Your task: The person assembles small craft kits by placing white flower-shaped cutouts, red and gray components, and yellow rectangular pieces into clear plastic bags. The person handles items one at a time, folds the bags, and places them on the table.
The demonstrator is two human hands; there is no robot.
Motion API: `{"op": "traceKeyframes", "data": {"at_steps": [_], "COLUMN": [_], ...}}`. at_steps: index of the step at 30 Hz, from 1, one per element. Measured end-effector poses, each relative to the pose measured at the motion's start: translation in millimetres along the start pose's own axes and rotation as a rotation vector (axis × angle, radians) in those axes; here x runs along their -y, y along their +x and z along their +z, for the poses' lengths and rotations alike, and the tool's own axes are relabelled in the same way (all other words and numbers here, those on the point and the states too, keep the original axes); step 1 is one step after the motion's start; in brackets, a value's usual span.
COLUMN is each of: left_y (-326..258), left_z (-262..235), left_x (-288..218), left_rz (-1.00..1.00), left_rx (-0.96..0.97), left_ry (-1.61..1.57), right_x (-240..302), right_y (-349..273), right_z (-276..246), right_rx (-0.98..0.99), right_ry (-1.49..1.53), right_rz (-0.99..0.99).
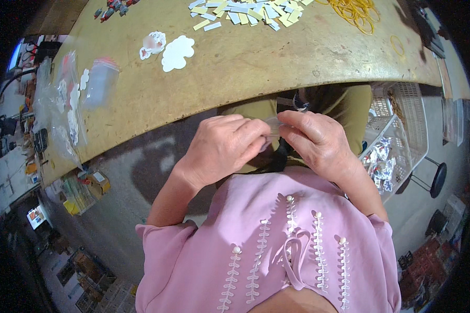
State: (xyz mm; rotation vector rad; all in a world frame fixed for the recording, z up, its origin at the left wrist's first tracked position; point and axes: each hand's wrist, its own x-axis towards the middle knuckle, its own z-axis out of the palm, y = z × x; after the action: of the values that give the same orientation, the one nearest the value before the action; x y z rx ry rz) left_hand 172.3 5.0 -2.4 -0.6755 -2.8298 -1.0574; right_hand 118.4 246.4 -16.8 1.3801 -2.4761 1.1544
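Note:
Over my lap, just off the table's near edge, my left hand point(225, 145) and my right hand point(318, 140) face each other with fingers pinched. Between their fingertips is a small, thin, clear plastic piece point(274, 125), mostly hidden by the fingers; I cannot make out its exact kind. Both hands grip it, one at each side. Nearest on the table lie a white cloud-shaped cutout point(177, 53) and a smaller printed cutout point(152, 45).
Clear plastic bags point(100, 81) lie at the table's left. Along the far side are small red-and-grey pieces point(112, 9), a heap of white and yellow strips point(250, 11) and yellow rubber bands point(356, 14). A white plastic basket point(411, 112) stands at my right, holding silvery pieces point(382, 164).

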Motion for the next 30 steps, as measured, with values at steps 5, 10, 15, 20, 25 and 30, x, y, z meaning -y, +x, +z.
{"op": "traceKeyframes", "data": {"at_steps": [5, 10, 15, 20, 25, 30], "left_y": [-2, 0, -7, -9, -4, -4], "left_z": [12, 8, 10, -4, 5, 25], "left_x": [2, -6, -2, -7, -15, -23], "left_rz": [0.027, 0.06, 0.035, -0.648, -0.477, -0.324], "left_rx": [-0.049, 0.054, 0.086, -0.074, -0.319, -0.375], "left_ry": [0.212, 0.308, 0.187, -0.474, -0.745, -0.357], "right_x": [4, -1, -4, -7, -4, -2], "right_y": [-5, -7, -9, -13, -9, -8], "right_z": [-6, -6, -7, -6, -7, -9], "right_rx": [0.174, 0.283, 0.209, 0.185, 0.22, 0.225], "right_ry": [0.126, -0.044, -0.163, -0.122, -0.083, 0.041], "right_rz": [-0.014, -0.222, 0.006, 0.074, 0.013, 0.113]}}
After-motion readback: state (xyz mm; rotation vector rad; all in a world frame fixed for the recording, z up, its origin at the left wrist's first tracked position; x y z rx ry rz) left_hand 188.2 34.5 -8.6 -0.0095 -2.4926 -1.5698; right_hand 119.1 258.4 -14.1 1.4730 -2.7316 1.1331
